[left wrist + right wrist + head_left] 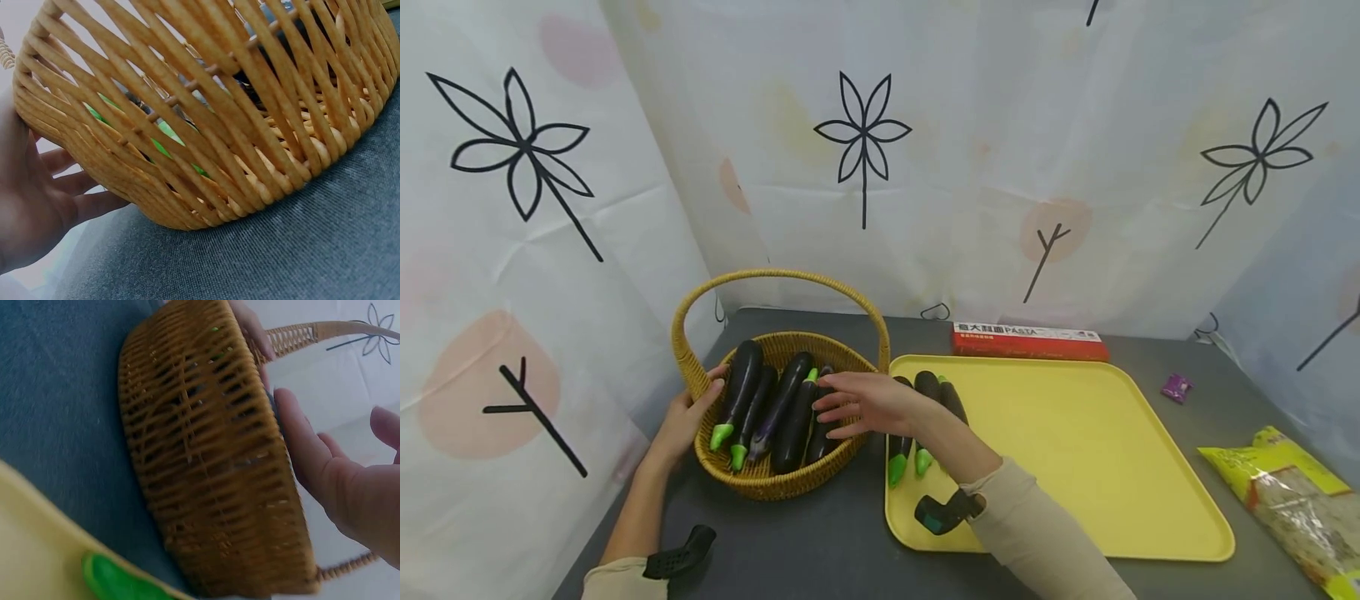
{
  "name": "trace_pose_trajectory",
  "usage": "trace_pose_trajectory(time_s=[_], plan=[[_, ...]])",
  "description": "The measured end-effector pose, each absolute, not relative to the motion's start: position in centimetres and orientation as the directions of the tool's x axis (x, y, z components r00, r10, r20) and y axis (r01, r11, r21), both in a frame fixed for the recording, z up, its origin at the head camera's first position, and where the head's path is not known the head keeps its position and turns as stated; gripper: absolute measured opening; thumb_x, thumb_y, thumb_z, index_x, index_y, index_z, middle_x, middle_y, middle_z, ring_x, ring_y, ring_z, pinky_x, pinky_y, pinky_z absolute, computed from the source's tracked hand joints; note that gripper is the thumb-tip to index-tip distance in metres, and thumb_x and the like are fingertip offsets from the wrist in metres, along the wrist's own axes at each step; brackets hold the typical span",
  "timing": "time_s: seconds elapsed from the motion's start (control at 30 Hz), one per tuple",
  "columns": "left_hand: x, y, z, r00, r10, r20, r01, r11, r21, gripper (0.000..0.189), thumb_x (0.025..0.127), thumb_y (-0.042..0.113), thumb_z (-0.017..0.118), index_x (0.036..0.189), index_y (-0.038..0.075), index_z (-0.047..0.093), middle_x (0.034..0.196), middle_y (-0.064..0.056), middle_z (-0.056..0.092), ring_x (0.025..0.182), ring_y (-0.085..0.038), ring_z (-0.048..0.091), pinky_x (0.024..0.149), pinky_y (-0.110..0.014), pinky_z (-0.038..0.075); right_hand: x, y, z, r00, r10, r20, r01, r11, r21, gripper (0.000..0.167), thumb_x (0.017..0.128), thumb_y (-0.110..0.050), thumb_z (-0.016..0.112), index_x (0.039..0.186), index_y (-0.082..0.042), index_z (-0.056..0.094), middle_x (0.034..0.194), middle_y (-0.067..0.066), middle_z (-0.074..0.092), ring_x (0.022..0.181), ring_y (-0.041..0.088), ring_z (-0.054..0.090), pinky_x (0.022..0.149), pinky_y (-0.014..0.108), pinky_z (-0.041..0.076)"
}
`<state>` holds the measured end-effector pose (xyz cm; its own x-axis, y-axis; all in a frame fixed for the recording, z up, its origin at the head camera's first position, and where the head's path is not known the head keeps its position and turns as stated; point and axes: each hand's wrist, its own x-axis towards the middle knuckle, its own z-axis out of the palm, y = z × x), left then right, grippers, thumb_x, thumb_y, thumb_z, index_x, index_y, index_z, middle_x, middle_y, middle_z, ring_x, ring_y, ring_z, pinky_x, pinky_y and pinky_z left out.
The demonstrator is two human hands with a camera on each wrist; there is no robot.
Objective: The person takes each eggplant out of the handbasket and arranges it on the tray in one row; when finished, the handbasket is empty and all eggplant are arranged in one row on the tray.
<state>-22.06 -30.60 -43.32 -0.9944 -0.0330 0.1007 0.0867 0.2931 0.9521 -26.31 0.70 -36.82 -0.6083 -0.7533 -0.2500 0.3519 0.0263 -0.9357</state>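
A woven wicker basket (778,487) with a tall arched handle stands at the left, holding several dark eggplants (745,383) with green caps. My left hand (681,423) grips its left rim, thumb over the edge; in the left wrist view the fingers (81,187) lie against the outside of the weave. Over the basket's right side hovers my right hand (880,404), fingers loosely extended, with nothing held. One eggplant (823,429) lies partly hidden beneath those fingers. On the left end of a yellow tray (1075,458) lie more eggplants (898,442), partly covered by my right forearm.
Behind the tray is a red and white pasta box (1030,343). To the right lie a small purple packet (1177,388) and a yellow, partly see-through bag (1292,500). Patterned white curtains (865,250) enclose the grey table (820,542).
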Motion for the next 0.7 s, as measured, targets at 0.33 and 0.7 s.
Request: trace_pose_trajectory(time_s=[0.33,0.7], plan=[[-22.1,-30.7,-43.3,-0.993,-0.029,0.11,0.096,0.31,0.946,0.056,0.105,0.034,0.038,0.15,0.004,0.026,0.149,-0.026,0.025,0.134,-0.04,0.023,0.104,-0.057,0.021,-27.4,-4.6,-37.3,-0.667,-0.693,-0.274,0.447,-0.078,-0.891,0.053,0.102,-0.027,0.049,0.147,-0.004,0.032,0.135,0.024,0.046,0.122,0.038,0.046,0.093,0.049,0.043],[-22.0,-30.6,-43.1,-0.994,-0.033,0.105,0.09,0.299,0.95,0.056,0.104,0.034,0.039,0.15,0.003,0.027,0.149,-0.025,0.026,0.134,-0.04,0.023,0.104,-0.056,0.021,-27.7,-8.9,-38.2,-0.692,-0.649,-0.316,0.543,-0.18,-0.82,0.058,0.101,-0.035,0.05,0.15,-0.011,0.029,0.146,0.024,0.031,0.132,0.041,0.032,0.099,0.053,0.037]])
